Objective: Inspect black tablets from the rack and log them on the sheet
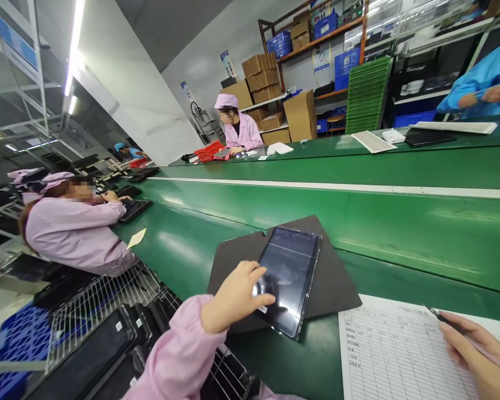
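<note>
A black tablet lies screen-up on a dark mat on the green bench in front of me. My left hand, in a pink sleeve, rests on the tablet's near left edge, thumb pressed on the glass and fingers curled around the side. My right hand is at the lower right, closed on a thin pen whose tip points onto a white printed form with a table of rows.
A green conveyor belt runs behind the mat. A wire rack with dark tablets stands at my left. A person in pink works at left, another sits across, and a blue-sleeved arm shows at top right. Cartons and crates fill shelves behind.
</note>
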Demonstrator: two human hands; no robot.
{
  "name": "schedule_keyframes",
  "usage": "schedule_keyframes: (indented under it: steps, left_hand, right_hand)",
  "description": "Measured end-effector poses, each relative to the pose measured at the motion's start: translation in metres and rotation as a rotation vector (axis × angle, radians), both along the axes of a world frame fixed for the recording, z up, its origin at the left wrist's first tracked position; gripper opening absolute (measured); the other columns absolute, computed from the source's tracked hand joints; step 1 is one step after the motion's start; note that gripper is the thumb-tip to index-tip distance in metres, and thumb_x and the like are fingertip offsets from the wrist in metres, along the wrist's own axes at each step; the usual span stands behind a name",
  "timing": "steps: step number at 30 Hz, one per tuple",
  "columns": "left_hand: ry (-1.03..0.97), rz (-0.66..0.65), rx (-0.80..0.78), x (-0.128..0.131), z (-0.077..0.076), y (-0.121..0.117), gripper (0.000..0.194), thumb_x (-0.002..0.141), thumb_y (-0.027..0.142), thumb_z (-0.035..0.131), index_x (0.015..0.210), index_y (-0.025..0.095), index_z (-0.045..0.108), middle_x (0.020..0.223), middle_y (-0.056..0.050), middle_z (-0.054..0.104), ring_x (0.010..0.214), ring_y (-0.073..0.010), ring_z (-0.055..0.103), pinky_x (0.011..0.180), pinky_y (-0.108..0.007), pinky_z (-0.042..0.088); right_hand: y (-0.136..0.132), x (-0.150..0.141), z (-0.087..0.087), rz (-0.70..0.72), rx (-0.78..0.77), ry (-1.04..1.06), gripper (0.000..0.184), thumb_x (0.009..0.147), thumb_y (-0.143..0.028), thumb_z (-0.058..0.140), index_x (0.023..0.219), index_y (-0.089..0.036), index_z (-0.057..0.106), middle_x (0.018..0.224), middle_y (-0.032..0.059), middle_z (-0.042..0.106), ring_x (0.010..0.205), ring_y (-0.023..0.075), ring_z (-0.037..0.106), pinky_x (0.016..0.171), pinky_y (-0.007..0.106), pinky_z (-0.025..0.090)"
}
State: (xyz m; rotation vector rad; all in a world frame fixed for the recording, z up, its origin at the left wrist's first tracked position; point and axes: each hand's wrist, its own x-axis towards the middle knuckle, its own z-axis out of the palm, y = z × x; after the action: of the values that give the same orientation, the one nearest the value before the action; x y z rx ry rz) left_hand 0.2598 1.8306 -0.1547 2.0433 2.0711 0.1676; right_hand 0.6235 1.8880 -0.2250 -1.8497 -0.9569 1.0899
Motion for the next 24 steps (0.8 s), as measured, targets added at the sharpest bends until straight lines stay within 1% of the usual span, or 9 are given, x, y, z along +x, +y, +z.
schedule_keyframes:
  steps: [2,4,6,10,13,16,18,21,24]
  left_hand:
    - [0.046,-0.008,-0.046,0.004,-0.021,-0.03,0.079,0.058,0.045,0.076,0.127,0.017,0.049,0.131,-0.019,0.047,0.122,-0.0345,0.042,0.099,-0.051,0.038]
    - [0.082,-0.037,-0.05,0.01,-0.046,-0.046,0.096,0.05,0.044,0.08,0.134,0.021,0.039,0.141,-0.02,0.034,0.13,-0.0396,0.028,0.1,-0.059,0.032]
    - [0.136,-0.029,0.034,0.017,-0.072,-0.051,0.088,0.057,0.037,0.077,0.135,0.023,0.038,0.144,-0.019,0.03,0.132,-0.0403,0.023,0.099,-0.064,0.028]
    - [0.248,-0.021,0.37,0.026,-0.105,-0.05,0.055,0.069,0.016,0.062,0.124,0.021,0.053,0.131,-0.015,0.049,0.123,-0.034,0.043,0.098,-0.055,0.038]
    - [0.244,-0.077,0.62,0.025,-0.11,-0.05,0.045,0.071,0.013,0.057,0.115,0.023,0.06,0.124,-0.012,0.057,0.116,-0.0305,0.051,0.095,-0.047,0.043]
    - [0.211,-0.1,0.849,0.03,-0.102,-0.048,0.034,0.078,0.015,0.051,0.109,0.021,0.063,0.112,-0.011,0.064,0.109,-0.0276,0.057,0.095,-0.045,0.043]
    - [0.17,-0.108,0.963,0.041,-0.094,-0.045,0.029,0.082,0.016,0.048,0.107,0.019,0.062,0.104,-0.01,0.067,0.103,-0.0249,0.061,0.094,-0.042,0.044]
    - [0.086,-0.114,1.025,0.064,-0.088,-0.045,0.027,0.083,0.018,0.051,0.108,0.017,0.061,0.101,-0.01,0.069,0.099,-0.0234,0.063,0.089,-0.038,0.046]
    - [-0.046,-0.087,0.975,0.08,-0.092,-0.055,0.028,0.083,0.022,0.053,0.109,0.02,0.061,0.105,-0.011,0.067,0.102,-0.0251,0.061,0.088,-0.041,0.048]
  right_hand:
    - [-0.004,-0.005,0.002,0.02,0.065,0.084,0.05,0.047,-0.055,0.062,0.083,-0.02,0.062,0.073,0.0043,0.064,0.06,0.019,0.051,0.053,0.029,0.043]
    - [-0.009,-0.011,0.003,0.072,0.136,0.186,0.058,0.05,-0.059,0.064,0.091,-0.019,0.06,0.087,0.0082,0.067,0.06,0.0194,0.054,0.05,0.029,0.045]
    - [-0.016,-0.018,0.005,0.139,0.145,0.247,0.069,0.051,-0.064,0.065,0.1,-0.016,0.057,0.086,0.0112,0.068,0.061,0.0221,0.058,0.047,0.03,0.047]
    - [-0.029,-0.027,0.007,0.305,0.104,0.24,0.076,0.051,-0.071,0.063,0.1,-0.014,0.057,0.074,0.0125,0.068,0.057,0.0244,0.06,0.049,0.033,0.05]
    - [-0.04,-0.033,0.003,0.513,0.148,0.194,0.055,0.064,-0.066,0.059,0.087,-0.016,0.061,0.071,0.0101,0.067,0.054,0.0206,0.058,0.051,0.031,0.05]
    - [-0.051,-0.054,-0.001,0.704,0.184,0.219,0.04,0.075,-0.058,0.056,0.077,-0.018,0.058,0.068,0.0076,0.064,0.056,0.0186,0.058,0.052,0.029,0.049]
    - [-0.055,-0.081,0.001,0.706,0.187,0.341,0.043,0.072,-0.057,0.06,0.087,-0.018,0.053,0.086,0.0107,0.065,0.059,0.0189,0.06,0.048,0.027,0.048]
    - [-0.056,-0.124,0.011,0.619,0.169,0.551,0.07,0.063,-0.058,0.066,0.114,-0.018,0.04,0.117,0.0174,0.055,0.068,0.022,0.063,0.045,0.03,0.051]
    - [-0.054,-0.147,0.014,0.556,0.15,0.637,0.071,0.063,-0.052,0.067,0.118,-0.016,0.04,0.108,0.0143,0.061,0.077,0.0258,0.063,0.059,0.037,0.056]
